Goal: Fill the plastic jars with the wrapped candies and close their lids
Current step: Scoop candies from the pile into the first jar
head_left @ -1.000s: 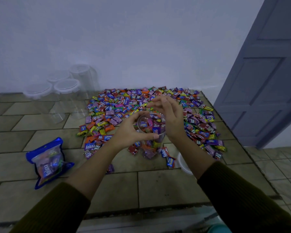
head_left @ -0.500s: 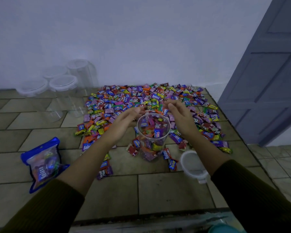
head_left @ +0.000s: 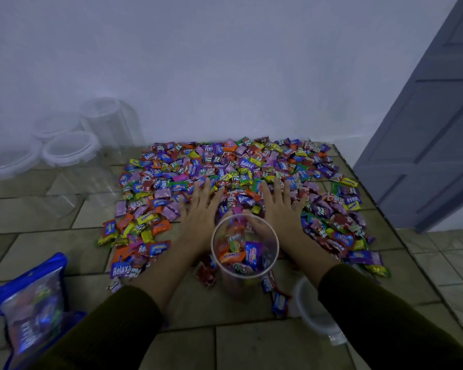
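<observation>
The left hand (head_left: 201, 209) and right hand (head_left: 281, 212) lie palm down on the wrapped candies (head_left: 238, 166), fingers straight and spread wide, holding nothing. They sit on either side of the far rim of an open plastic jar (head_left: 277, 245), which stands upright in the lower centre of the frame, just below the pile's near edge. The jar is partly filled with candies and has no lid on it. Dark sleeves (head_left: 385, 316) run down to the bottom corners.

At the lower right, a clear lid (head_left: 313, 319) lies on the tiled surface (head_left: 251, 343), partly hidden by the right sleeve. The candies spread up to the white wall (head_left: 225, 62). At the upper left stand several clear lidded jars (head_left: 70, 148), close together. A blue candy bag (head_left: 30, 308) lies at the lower left, and a grey door (head_left: 425, 129) fills the right edge.
</observation>
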